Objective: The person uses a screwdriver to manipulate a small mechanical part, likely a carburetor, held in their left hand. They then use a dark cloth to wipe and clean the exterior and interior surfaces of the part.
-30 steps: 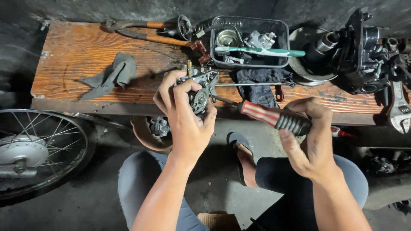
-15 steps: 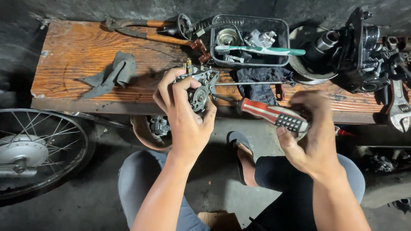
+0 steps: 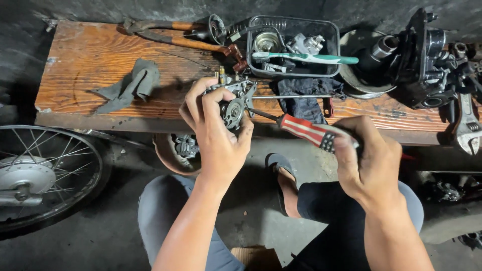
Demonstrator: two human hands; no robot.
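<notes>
My left hand (image 3: 213,128) grips a small grey metal engine part, like a carburetor body (image 3: 234,103), held up just in front of the wooden bench (image 3: 95,65). My right hand (image 3: 369,163) is closed on a screwdriver with a red, white and black striped handle (image 3: 307,131). Its thin shaft points left and its tip touches the metal part. Both forearms reach up from my knees.
On the bench lie a grey rag (image 3: 130,84), pliers with orange handles (image 3: 173,34), a dark tray (image 3: 293,47) of small parts with a green toothbrush (image 3: 306,58), a dark cloth (image 3: 306,98), an engine block (image 3: 427,60) and a wrench (image 3: 468,125). A spoked wheel (image 3: 40,175) stands left.
My right hand has shifted slightly on the screwdriver handle, and the screwdriver tip stays at the metal part. The left hand holds the part in nearly the same place.
</notes>
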